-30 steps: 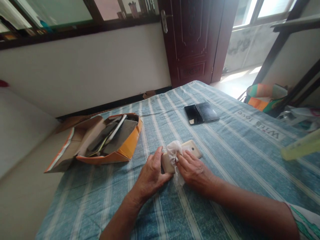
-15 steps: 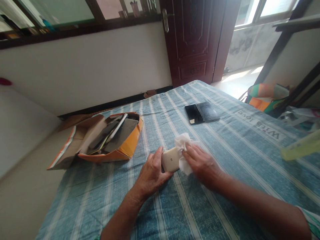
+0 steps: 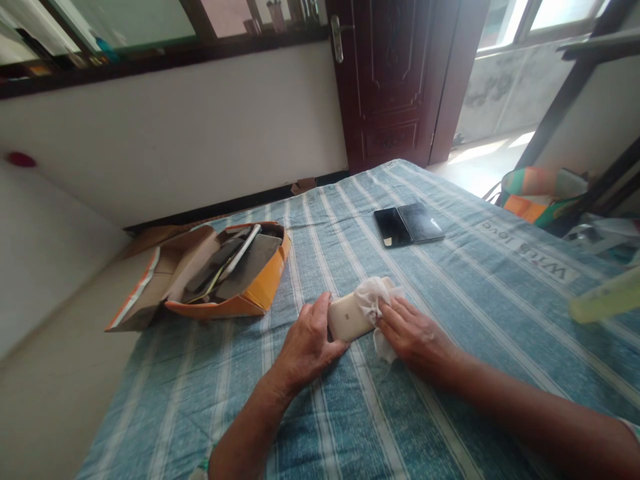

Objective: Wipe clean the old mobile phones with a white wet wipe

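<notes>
A gold phone (image 3: pixel 350 319) lies back up on the blue striped cloth, its left end gripped between the thumb and fingers of my left hand (image 3: pixel 311 343). My right hand (image 3: pixel 417 335) presses a crumpled white tissue (image 3: pixel 374 297) onto the phone's right part, which is partly hidden under it. To the left stands an open orange box (image 3: pixel 263 283) with several phones inside. Farther back, two dark phones, one black (image 3: pixel 393 227) and one greyish (image 3: pixel 421 222), lie side by side.
The striped cloth (image 3: pixel 225 400) covers a broad surface. A blurred yellow-green object (image 3: pixel 605 297) is at the right edge. Beyond the surface are a dark red door (image 3: pixel 393 80), a white wall and a colourful bag (image 3: pixel 543 190) at the right.
My right hand has moved slightly right and down with the tissue, and more of the phone's back shows. My left hand keeps its hold. The view has shifted slightly.
</notes>
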Demonstrator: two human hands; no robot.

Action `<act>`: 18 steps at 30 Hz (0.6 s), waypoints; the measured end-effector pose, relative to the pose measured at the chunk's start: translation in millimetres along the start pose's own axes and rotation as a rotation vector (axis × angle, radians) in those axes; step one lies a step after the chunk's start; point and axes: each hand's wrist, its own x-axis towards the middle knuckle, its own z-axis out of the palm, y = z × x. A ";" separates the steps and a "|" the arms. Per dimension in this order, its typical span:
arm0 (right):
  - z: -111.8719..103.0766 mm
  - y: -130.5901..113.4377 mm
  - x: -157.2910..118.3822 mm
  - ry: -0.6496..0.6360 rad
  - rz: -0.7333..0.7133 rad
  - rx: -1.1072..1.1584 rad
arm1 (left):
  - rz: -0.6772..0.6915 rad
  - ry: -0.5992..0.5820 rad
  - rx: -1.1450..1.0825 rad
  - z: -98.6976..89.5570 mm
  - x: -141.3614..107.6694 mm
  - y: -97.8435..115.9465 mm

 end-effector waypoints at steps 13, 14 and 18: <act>-4.0 -3.8 25.0 0.088 0.081 0.101 | -0.011 -0.013 0.006 -2.6 -1.3 4.8; -1.9 -10.7 33.4 0.055 0.038 0.125 | -0.003 -0.013 0.006 -2.2 -1.3 3.9; 9.7 -24.6 54.5 -0.053 -0.085 0.151 | 0.010 -0.007 0.014 -0.5 -1.4 0.2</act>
